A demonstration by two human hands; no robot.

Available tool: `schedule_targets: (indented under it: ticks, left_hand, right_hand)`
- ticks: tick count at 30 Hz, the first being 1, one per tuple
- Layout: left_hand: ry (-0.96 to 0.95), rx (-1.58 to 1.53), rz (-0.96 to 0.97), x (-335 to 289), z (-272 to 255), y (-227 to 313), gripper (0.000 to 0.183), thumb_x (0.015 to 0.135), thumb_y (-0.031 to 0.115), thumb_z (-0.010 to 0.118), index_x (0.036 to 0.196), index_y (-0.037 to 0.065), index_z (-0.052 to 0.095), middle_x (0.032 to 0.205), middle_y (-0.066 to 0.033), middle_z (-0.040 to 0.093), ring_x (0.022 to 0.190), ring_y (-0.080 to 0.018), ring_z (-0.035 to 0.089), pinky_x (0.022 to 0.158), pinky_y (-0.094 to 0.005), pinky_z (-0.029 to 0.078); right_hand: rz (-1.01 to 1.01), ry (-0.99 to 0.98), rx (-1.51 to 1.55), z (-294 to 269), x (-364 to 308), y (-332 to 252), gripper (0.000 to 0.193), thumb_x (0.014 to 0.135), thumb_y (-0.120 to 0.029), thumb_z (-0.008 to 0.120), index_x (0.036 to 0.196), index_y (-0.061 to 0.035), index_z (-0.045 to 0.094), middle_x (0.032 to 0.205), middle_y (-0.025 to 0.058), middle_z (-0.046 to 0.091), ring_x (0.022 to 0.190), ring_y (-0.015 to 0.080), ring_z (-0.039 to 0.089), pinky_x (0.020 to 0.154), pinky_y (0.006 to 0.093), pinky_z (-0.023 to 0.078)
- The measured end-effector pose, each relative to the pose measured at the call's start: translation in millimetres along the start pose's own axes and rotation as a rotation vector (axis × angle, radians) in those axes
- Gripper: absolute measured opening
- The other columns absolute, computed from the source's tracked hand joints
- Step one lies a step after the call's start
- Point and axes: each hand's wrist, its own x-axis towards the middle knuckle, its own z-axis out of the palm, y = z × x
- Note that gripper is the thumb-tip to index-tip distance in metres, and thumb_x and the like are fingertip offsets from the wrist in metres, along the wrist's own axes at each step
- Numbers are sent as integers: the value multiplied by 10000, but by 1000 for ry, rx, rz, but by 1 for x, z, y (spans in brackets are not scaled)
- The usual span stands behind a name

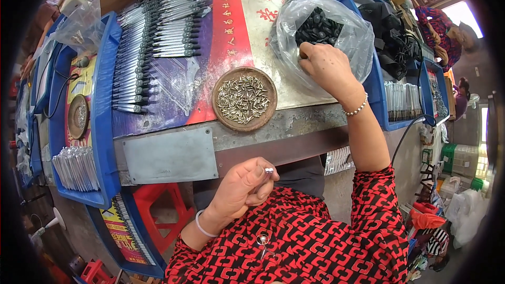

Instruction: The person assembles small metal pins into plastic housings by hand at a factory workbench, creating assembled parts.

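My right hand (pixel 327 69) reaches over the rim of a clear plastic bag (pixel 294 26) at the right of the bench. Its fingers are curled in at small black parts (pixel 319 27) inside; whether a part is between the fingertips is hidden. My left hand (pixel 243 185) is closed in front of the bench edge, above my lap. A small shiny metal piece (pixel 269 170) pokes out between its thumb and forefinger; the rest of it is covered by the fingers. Between the hands and beyond them sits a round brown dish (pixel 216 106) full of small pointed metal pins (pixel 243 99).
Rows of silver rods with dark ends (pixel 138 68) lie at the left of the bench. Blue trays (pixel 108 100) (pixel 381 97) flank me, holding bundled silver rods and black cords. A grey metal plate (pixel 171 155) covers the bench's front edge. A red stool (pixel 158 205) stands below; other people work at right.
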Motion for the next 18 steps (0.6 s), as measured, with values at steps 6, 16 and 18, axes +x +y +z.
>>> schedule_targets:
  ticks: [6, 16, 18]
  left_hand:
    - [-21, 11, -25, 1, -2, 1, 293, 975, 291, 450, 973, 8, 526, 627, 0, 422, 472, -24, 264, 409, -168, 203]
    - [-51, 14, 10, 4, -5, 1, 315, 959, 333, 465, 986, 23, 514, 637, -10, 440, 464, -34, 302, 415, -170, 242]
    - [-43, 20, 21, 7, -3, 1, 310, 961, 331, 462, 983, 26, 511, 642, -14, 450, 460, -42, 325, 416, -172, 265]
  right_hand:
    - [16, 115, 61, 8, -7, 5, 153, 776, -99, 533, 906, -23, 502, 844, 186, 596, 811, 365, 595, 706, 452, 460]
    - [55, 160, 882, -35, -83, -27, 327, 728, -41, 615, 1052, -12, 584, 786, 46, 571, 625, 76, 520, 563, 219, 418]
    - [-78, 5, 1041, -28, -96, -43, 237, 724, -28, 629, 959, -2, 620, 799, 34, 568, 636, 58, 516, 550, 199, 404]
